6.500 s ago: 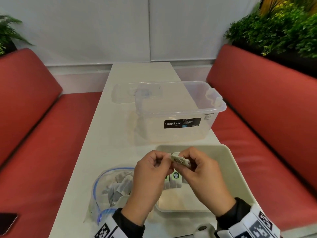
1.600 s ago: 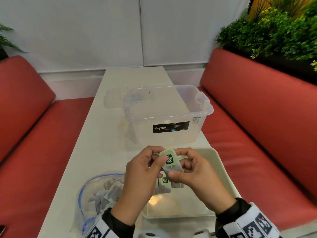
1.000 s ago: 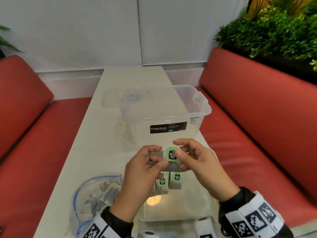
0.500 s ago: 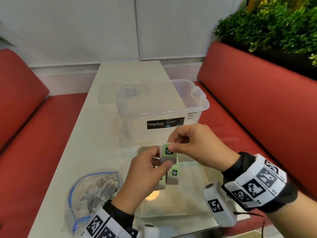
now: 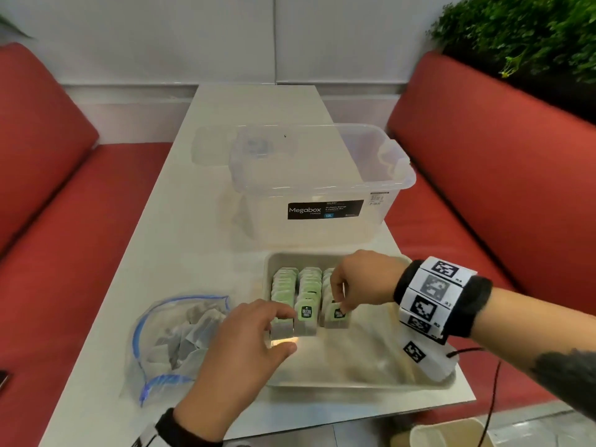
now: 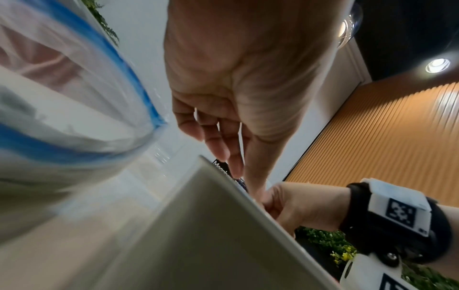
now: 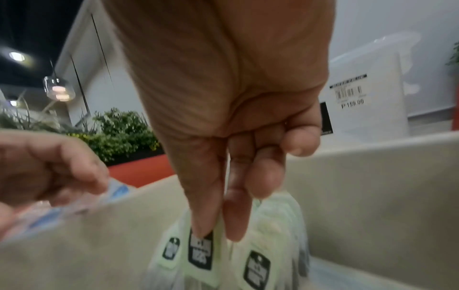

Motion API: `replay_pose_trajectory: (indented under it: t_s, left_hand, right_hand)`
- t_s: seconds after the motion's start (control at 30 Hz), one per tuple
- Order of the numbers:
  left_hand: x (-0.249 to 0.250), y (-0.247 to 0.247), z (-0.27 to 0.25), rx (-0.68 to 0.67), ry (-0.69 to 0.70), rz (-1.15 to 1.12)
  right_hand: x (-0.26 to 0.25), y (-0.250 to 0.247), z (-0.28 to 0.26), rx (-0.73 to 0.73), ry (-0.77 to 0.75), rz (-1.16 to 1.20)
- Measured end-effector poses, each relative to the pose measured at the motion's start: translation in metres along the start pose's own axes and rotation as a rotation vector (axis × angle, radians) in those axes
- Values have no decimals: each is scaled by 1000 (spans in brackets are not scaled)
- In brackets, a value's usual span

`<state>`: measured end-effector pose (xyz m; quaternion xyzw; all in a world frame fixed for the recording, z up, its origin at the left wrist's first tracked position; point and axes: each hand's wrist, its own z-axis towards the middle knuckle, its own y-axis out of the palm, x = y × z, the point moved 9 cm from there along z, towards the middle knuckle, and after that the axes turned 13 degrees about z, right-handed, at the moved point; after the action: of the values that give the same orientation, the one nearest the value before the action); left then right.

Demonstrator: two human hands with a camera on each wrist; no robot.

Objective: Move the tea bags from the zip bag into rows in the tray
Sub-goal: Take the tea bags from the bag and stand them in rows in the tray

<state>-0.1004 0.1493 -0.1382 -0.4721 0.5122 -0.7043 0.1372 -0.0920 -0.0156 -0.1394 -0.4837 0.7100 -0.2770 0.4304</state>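
Note:
A beige tray [image 5: 371, 366] holds three rows of green-tagged tea bags [image 5: 309, 285] standing along its left side. My right hand [image 5: 338, 306] reaches in from the right. Its thumb and forefinger pinch the tag of the front tea bag [image 5: 337, 316] in the right row, which the right wrist view shows clearly as the pinched tea bag [image 7: 201, 249] under my right hand [image 7: 216, 233]. My left hand [image 5: 283, 330] hovers over the tray's left edge with relaxed fingers [image 6: 233, 166] and holds nothing. The zip bag [image 5: 174, 337] lies open left of the tray with several tea bags inside.
A clear Megabox tub [image 5: 322, 188] stands just behind the tray, with its lid [image 5: 213, 146] lying beyond it. Red benches [image 5: 500, 188] flank the narrow white table. A dark phone [image 5: 3, 380] lies at the left edge and a paper cup [image 5: 451, 433] sits below the table's near right corner.
Both hands held one tea bag above the tray. The right hand has lowered it to the front of the right row, and the left hand has let go and dropped toward the tray's left edge.

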Motion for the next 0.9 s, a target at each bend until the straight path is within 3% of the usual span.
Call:
replay_pose_trajectory:
  t_s: [0.17,0.47,0.73,0.9]
  left_hand:
    - [-3,17,-11,-181,65,167]
    - [-1,26,-15,-274,97,230]
    - [2,26,-18,-304,83,208]
    - [3,24,-18,-302,88,199]
  right_hand:
    - [3,17,18,-74,1,-91]
    - [12,7,14,1,21,-129]
    - [5,71,-7,-520,-68,-346]
    - [8,87,4,-589,-71,-442]
